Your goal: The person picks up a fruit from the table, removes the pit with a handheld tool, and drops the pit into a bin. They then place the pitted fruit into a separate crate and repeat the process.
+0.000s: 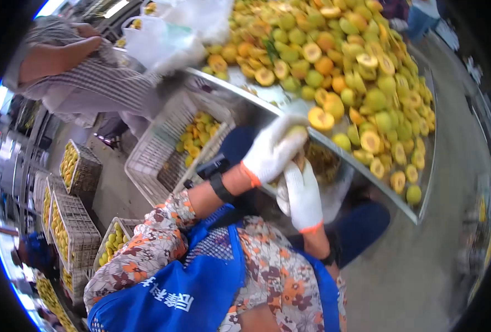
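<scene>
My left hand (274, 148), in a white glove with an orange cuff, is closed around a yellow-green apricot (297, 131), which shows between the fingers. Just below it my right hand (302, 193), gloved the same way, has its fingers pressed together against the underside of the fruit. The gloves hide most of the apricot. Both hands are at the near edge of a metal table (367, 176), where whole and halved apricots (370, 99) are heaped. A cut half (321, 118) lies right beside my left hand.
Beneath my hands is a container with brownish scraps (318, 161). To the left stands a crate (146, 169) partly filled with apricots. Stacked crates (76, 221) are farther left. A person in a striped apron (96, 83) stands near white plastic bags (165, 47).
</scene>
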`<state>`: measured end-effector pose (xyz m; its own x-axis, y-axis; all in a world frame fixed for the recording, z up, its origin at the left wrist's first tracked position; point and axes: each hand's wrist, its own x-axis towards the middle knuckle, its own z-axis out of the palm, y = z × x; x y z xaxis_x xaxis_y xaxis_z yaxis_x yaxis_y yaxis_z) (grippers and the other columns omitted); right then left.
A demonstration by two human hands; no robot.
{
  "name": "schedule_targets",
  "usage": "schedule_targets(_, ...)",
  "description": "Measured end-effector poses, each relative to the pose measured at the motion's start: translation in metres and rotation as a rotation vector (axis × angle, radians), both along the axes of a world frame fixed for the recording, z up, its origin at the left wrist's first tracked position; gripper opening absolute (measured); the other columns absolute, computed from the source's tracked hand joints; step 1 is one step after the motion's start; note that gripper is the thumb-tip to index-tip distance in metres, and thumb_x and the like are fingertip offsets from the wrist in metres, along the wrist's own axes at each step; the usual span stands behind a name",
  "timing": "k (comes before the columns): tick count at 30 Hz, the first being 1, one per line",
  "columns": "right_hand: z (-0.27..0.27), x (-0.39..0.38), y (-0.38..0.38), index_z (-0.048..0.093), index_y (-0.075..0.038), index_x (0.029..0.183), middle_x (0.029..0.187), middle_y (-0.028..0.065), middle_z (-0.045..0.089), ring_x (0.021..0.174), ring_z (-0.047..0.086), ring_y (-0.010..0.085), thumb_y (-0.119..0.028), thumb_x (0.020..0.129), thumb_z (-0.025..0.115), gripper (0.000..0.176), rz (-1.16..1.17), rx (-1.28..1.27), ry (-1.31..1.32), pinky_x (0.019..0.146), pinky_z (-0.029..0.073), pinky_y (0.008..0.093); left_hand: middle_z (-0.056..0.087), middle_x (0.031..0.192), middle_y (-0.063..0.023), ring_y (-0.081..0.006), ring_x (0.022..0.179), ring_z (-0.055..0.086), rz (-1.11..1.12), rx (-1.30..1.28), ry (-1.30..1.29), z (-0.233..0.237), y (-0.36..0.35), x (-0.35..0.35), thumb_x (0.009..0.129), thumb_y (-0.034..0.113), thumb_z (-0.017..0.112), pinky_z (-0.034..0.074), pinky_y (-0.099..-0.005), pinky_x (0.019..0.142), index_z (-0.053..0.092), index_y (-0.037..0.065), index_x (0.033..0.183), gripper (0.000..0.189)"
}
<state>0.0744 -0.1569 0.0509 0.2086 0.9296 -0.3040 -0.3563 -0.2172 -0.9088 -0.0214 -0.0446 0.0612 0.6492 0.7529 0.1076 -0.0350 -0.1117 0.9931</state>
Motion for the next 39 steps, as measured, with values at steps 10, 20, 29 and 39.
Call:
schedule_targets(10,-0.011,-0.001,-0.002,0.047,-0.014,0.099,0.062,-0.0004,0.042,0.039,0.033,0.0077,-0.029,0.106,0.054,0.018,-0.019,-0.097,0.370,0.035,0.025,0.0225,0.069,0.103,-0.0083,-0.0122,0.087,0.063,0.063,-0.033,-0.118,-0.022,0.011,0.012,0.106,0.028,0.049,0.052,-0.0272,0.079,0.064,0.002,0.118,0.032)
schedule_targets(20,-0.017,0.000,-0.006,0.047,-0.015,0.105,0.061,-0.0012,0.041,0.038,0.033,0.0077,-0.028,0.106,0.054,0.015,-0.043,-0.050,0.342,0.035,0.024,0.0231,0.063,0.114,-0.0091,-0.0161,0.097,0.065,0.103,-0.059,-0.151,-0.033,-0.003,0.006,0.103,0.018,0.055,0.054,-0.0307,0.086,0.056,0.003,0.122,0.024)
schedule_targets(29,-0.015,-0.006,-0.015,0.046,-0.018,0.099,0.057,-0.0016,0.038,0.034,0.030,0.0096,-0.032,0.107,0.050,0.016,0.036,-0.178,0.579,0.033,0.023,0.0259,0.068,0.081,-0.0102,-0.0152,0.078,0.067,0.212,0.226,0.201,-0.027,-0.002,0.005,0.100,0.018,0.058,0.054,-0.0315,0.073,0.065,0.002,0.103,0.018)
schedule_targets(39,-0.038,0.001,-0.010,0.050,-0.018,0.091,0.056,-0.0017,0.038,0.035,0.030,0.0111,-0.042,0.108,0.044,0.030,0.188,-0.195,0.648,0.036,0.022,0.0278,0.067,0.082,-0.0163,-0.0283,0.074,0.068,0.187,0.211,0.256,-0.049,0.008,0.000,0.101,0.029,0.055,0.054,-0.0384,0.072,0.062,0.006,0.106,0.025)
